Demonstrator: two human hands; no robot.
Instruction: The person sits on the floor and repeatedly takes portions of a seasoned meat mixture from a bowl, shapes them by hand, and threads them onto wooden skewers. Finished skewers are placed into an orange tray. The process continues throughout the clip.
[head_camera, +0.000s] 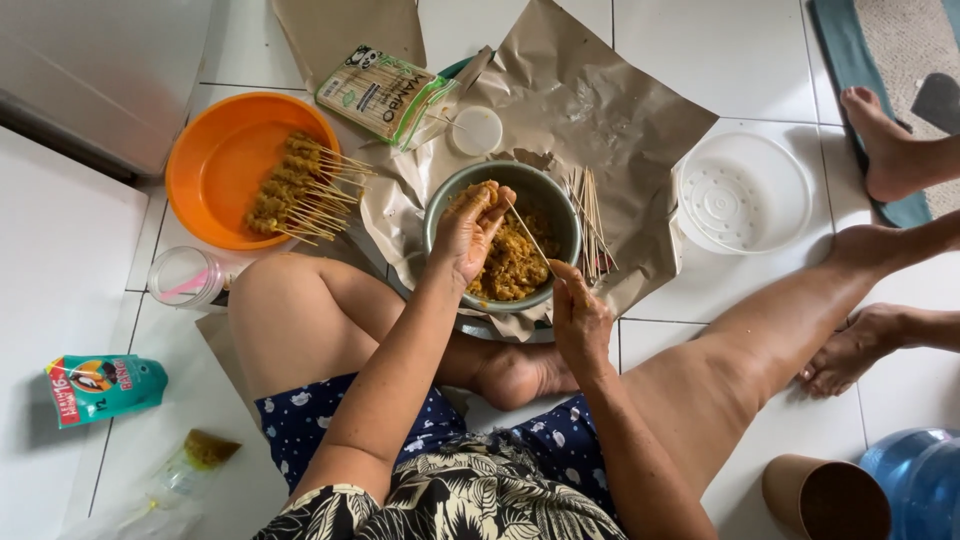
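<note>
I sit on a white tiled floor with a grey-green bowl of yellow marinated meat in front of me. My left hand is over the bowl, fingers closed on a lump of the meat. My right hand at the bowl's near rim holds a thin bamboo skewer that points up into the meat in my left hand. A bundle of bare skewers lies on brown paper just right of the bowl. An orange basin at the left holds several finished skewers.
A green-and-white skewer packet and a small white lid lie behind the bowl. A white perforated tray sits right. Another person's feet are at the right edge. A teal pouch, a clear cup, a brown cup and a blue bottle stand around.
</note>
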